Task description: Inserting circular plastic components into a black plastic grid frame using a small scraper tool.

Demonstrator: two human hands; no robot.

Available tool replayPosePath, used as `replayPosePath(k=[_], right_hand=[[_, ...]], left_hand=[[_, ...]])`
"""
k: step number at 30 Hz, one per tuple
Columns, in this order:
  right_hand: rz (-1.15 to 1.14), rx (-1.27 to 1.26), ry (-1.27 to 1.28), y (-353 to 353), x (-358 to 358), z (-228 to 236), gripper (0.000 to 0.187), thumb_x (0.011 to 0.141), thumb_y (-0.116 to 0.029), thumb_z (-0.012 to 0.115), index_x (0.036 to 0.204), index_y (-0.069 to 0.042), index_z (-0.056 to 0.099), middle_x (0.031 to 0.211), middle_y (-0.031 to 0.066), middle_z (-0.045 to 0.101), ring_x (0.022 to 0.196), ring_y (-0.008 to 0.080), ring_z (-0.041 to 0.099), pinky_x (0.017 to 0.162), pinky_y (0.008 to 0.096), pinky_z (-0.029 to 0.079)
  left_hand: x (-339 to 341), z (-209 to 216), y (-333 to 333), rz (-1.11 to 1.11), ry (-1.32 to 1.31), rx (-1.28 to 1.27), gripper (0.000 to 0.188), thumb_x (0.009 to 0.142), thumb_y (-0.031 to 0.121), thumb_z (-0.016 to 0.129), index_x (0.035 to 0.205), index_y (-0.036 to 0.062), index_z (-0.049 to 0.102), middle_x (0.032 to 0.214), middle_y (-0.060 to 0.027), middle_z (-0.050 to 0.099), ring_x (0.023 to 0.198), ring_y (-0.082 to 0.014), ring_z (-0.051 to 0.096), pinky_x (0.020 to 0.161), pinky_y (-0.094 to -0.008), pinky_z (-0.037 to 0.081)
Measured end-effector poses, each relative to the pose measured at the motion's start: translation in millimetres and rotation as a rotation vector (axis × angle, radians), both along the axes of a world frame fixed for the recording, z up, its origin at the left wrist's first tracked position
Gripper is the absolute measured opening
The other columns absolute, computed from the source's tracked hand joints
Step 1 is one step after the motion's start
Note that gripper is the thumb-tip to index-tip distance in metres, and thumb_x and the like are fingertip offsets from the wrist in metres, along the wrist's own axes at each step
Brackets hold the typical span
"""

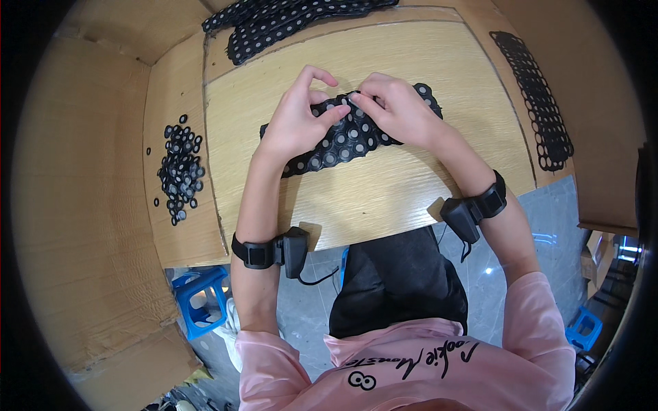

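Observation:
A black strip of joined round pieces with grey centres lies across the wooden board, its far edge lifted a little between my hands. My left hand is over the strip's left part, its index finger raised and its thumb apart from it, the thumb tip close to the strip. With thumb and fingertips together, my right hand pinches the strip's far edge near the middle. Whether a small loose piece is also between those fingertips is too small to tell.
Loose black rings with grey centres are heaped on the cardboard at left. More dotted black strips are stacked at the far edge. A black sheet of open rings lies at right. Cardboard walls rise on both sides.

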State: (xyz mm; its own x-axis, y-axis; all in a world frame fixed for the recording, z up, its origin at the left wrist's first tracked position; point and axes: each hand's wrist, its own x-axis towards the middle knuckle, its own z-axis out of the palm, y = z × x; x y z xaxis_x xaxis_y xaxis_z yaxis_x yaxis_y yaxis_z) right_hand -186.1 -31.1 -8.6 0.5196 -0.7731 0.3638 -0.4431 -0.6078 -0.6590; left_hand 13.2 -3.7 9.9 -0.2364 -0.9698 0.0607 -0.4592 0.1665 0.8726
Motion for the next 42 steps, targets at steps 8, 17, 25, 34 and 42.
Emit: replayPosePath(k=[8,17,25,34,42], right_hand=[[0.028,0.480,-0.063,-11.9,-15.4,7.7,0.029,0.092,-0.025,0.059,0.080,0.001,0.064,0.064,0.0062,0.056,0.058,0.0120,0.052,0.056,0.0300,0.042],[0.127,0.615,-0.291,-5.2,-9.9,6.3,0.034,0.094,-0.022,0.057,0.070,0.001,0.054,0.078,0.0050,0.062,0.054,0.0096,0.057,0.050,0.0224,0.045],[0.171,0.492,-0.164,-6.7,-11.6,5.3,0.033,0.092,-0.014,0.059,0.066,0.003,0.049,0.101,0.0068,0.056,0.059,0.0058,0.051,0.051,0.0202,0.042],[0.130,0.282,-0.134,-6.9,-9.7,-2.4,0.029,0.087,-0.016,0.063,0.068,0.004,0.055,0.081,0.0071,0.054,0.060,0.0131,0.045,0.055,0.0284,0.038],[0.033,0.077,0.005,4.7,-2.0,7.2,0.029,0.089,-0.019,0.059,0.072,0.005,0.059,0.082,0.0168,0.057,0.070,0.0317,0.056,0.065,0.0380,0.046]], left_hand=[[11.4,-9.1,-4.0,0.047,-0.113,-0.061,0.026,0.082,0.010,0.070,0.103,0.0010,0.059,0.080,-0.0061,0.067,0.074,-0.0062,0.056,0.070,-0.0227,0.044],[8.1,-0.1,-0.2,-0.014,-0.148,-0.039,0.018,0.082,0.016,0.072,0.089,0.0014,0.065,0.076,-0.0024,0.063,0.072,-0.0067,0.054,0.067,-0.0230,0.044],[6.0,-4.4,-2.5,0.036,-0.059,-0.071,0.021,0.081,0.016,0.073,0.091,0.0009,0.063,0.079,-0.0029,0.065,0.072,-0.0067,0.055,0.066,-0.0229,0.046],[4.4,-1.7,-2.5,0.072,-0.027,-0.003,0.029,0.078,0.019,0.076,0.093,0.0029,0.058,0.081,-0.0083,0.063,0.078,-0.0133,0.059,0.071,-0.0289,0.047],[0.9,1.2,0.7,0.007,0.128,0.040,0.031,0.082,0.003,0.070,0.105,0.0053,0.048,0.072,0.0000,0.060,0.066,-0.0025,0.052,0.056,-0.0182,0.040]])
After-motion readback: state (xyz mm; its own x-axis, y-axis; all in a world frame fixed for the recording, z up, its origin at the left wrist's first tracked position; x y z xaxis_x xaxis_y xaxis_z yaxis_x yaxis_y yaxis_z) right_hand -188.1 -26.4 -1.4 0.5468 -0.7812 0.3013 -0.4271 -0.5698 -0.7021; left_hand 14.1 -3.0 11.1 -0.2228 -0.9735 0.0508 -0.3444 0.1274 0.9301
